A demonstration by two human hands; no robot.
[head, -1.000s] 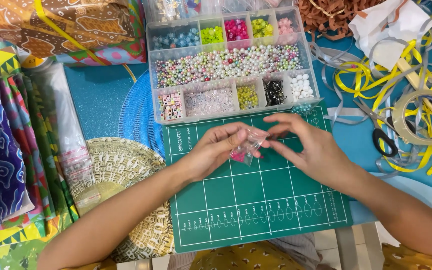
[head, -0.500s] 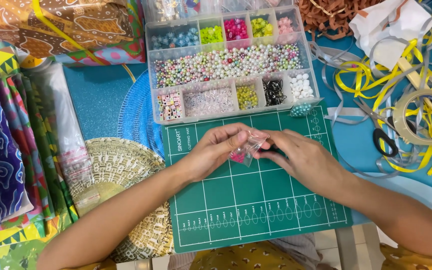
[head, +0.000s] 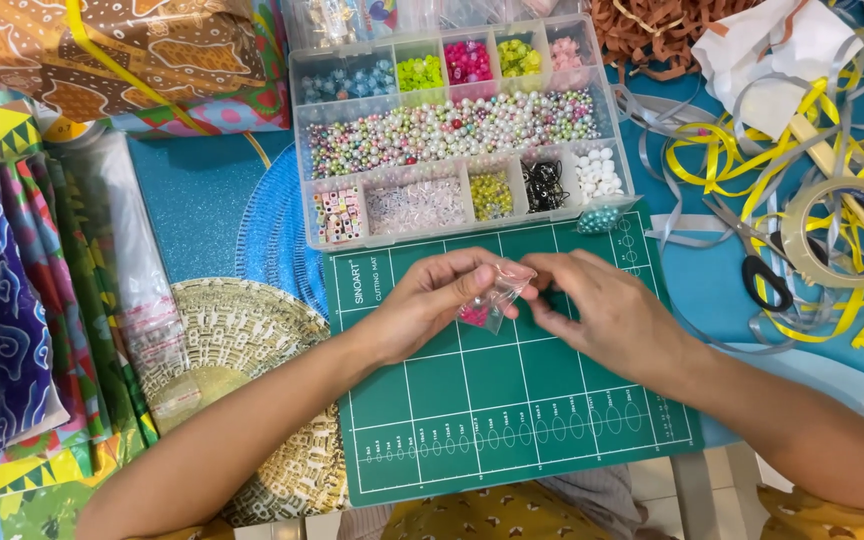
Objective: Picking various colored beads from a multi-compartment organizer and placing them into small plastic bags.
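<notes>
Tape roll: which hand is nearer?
Right. The right hand is over the green mat, a stretch to the left of the tape roll; the left hand is farther left, holding the small bag.

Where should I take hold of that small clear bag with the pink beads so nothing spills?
Grip the small clear bag by its empty upper corner, coming from the right and slightly above. The pink beads sit bunched at its lower end and the left hand already pinches its left side, so the flat upper-right edge near the right hand is the free part.
</notes>
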